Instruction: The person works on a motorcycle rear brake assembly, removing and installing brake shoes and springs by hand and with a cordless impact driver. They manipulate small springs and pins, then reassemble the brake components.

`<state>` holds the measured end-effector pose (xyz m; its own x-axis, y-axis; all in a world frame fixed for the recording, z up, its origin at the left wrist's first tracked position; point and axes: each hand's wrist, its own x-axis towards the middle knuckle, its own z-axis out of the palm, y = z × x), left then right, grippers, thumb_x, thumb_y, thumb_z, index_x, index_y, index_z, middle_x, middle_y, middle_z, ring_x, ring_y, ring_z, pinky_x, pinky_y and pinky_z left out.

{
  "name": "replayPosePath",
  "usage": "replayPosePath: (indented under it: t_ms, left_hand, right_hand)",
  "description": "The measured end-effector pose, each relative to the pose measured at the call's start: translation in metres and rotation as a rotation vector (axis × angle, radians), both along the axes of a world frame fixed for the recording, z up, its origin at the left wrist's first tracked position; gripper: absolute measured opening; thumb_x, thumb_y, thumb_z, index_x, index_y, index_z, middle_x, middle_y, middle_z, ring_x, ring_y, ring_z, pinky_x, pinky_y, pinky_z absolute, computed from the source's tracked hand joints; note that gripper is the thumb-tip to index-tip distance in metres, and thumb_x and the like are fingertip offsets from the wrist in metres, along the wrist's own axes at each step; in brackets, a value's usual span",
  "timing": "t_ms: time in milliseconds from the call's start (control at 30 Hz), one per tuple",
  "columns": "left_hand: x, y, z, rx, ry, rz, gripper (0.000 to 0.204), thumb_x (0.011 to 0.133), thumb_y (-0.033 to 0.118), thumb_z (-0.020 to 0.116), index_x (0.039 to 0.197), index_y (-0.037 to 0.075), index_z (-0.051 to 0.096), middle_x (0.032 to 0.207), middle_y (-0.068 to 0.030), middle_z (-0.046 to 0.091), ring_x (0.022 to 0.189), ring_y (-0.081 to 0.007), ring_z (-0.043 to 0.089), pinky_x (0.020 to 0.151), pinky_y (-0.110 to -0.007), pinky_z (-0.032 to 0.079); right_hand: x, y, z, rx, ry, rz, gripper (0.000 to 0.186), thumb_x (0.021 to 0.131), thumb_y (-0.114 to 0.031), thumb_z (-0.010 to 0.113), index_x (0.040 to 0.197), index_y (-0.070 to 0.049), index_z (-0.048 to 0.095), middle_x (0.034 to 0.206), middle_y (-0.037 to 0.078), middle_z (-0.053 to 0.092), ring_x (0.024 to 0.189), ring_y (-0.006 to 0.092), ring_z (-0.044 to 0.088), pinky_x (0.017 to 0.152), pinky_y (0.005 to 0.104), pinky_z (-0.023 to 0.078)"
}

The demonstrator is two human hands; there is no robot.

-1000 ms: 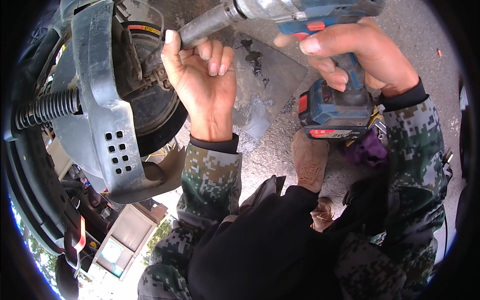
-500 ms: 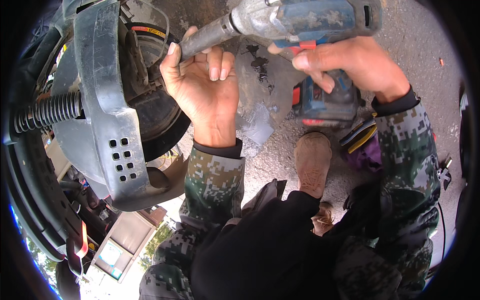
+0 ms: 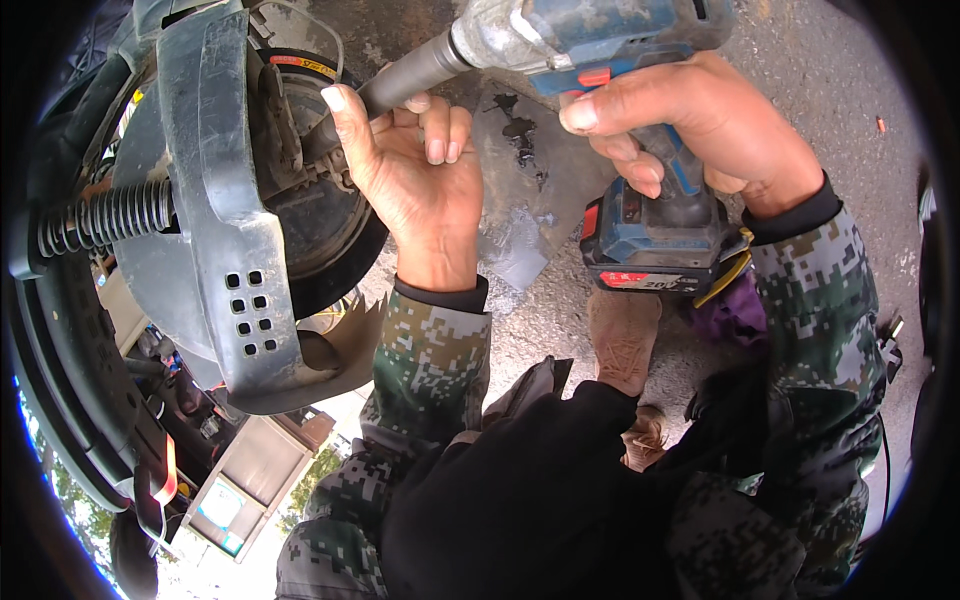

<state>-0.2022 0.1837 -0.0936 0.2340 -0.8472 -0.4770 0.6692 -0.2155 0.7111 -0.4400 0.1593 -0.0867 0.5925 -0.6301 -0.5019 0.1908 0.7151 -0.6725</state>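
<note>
My right hand (image 3: 700, 125) grips the handle of a blue cordless impact wrench (image 3: 600, 40) with a battery pack (image 3: 650, 245) at its foot. A long dark socket (image 3: 405, 80) sticks out of the tool toward the hub of a scooter's rear wheel (image 3: 320, 210). My left hand (image 3: 420, 175) is curled around that socket close to the hub, thumb up against it. The socket's tip is hidden behind the thumb and the hub parts.
A grey plastic mudguard (image 3: 220, 230) with small square holes curves over the wheel. A coil spring shock (image 3: 110, 215) lies at far left. Stained concrete ground (image 3: 530, 200) lies under the tool. My knees in dark trousers (image 3: 530, 500) and a foot (image 3: 625, 335) fill the lower middle.
The wrench and my right hand have shifted slightly left and up toward the wheel. My left hand stays on the socket by the hub.
</note>
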Motion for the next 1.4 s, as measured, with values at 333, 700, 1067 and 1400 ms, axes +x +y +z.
replayPosePath:
  t_ms: [333, 700, 1067, 1400]
  left_hand:
    - [0.000, 0.002, 0.000, 0.030, 0.020, 0.022, 0.058, 0.095, 0.063, 0.070, 0.094, 0.005, 0.061, 0.079, -0.0060, 0.061, 0.051, -0.0130, 0.037, 0.050, -0.029, 0.031]
    - [-0.002, 0.000, 0.001, 0.027, 0.016, 0.016, 0.059, 0.097, 0.063, 0.066, 0.090, 0.005, 0.063, 0.078, -0.0048, 0.060, 0.051, -0.0130, 0.037, 0.050, -0.029, 0.031]
    - [0.000, 0.000, 0.002, 0.035, 0.004, 0.016, 0.056, 0.099, 0.061, 0.065, 0.090, 0.006, 0.063, 0.078, -0.0043, 0.060, 0.051, -0.0126, 0.037, 0.050, -0.029, 0.031]
    - [0.001, 0.009, 0.002, 0.051, 0.008, 0.016, 0.054, 0.102, 0.057, 0.062, 0.085, 0.006, 0.060, 0.081, -0.0065, 0.064, 0.052, -0.0121, 0.039, 0.050, -0.029, 0.033]
  right_hand:
    - [0.005, 0.002, -0.009, -0.039, 0.011, 0.016, 0.019, 0.088, -0.018, 0.076, 0.084, -0.002, 0.067, 0.066, 0.004, 0.058, 0.050, 0.0115, 0.051, 0.050, 0.0294, 0.042]
    - [0.006, 0.002, -0.003, 0.043, -0.030, 0.004, 0.016, 0.088, -0.016, 0.075, 0.085, -0.003, 0.066, 0.069, 0.002, 0.057, 0.051, 0.0108, 0.050, 0.050, 0.0297, 0.043]
    - [0.009, 0.004, -0.002, 0.062, -0.025, 0.003, 0.016, 0.088, -0.015, 0.075, 0.089, -0.002, 0.067, 0.068, 0.002, 0.057, 0.050, 0.0106, 0.051, 0.051, 0.0300, 0.044]
    - [0.015, -0.001, -0.016, -0.070, 0.031, 0.015, 0.020, 0.089, -0.019, 0.074, 0.090, 0.001, 0.071, 0.063, 0.003, 0.059, 0.053, 0.0123, 0.054, 0.068, 0.0306, 0.049]
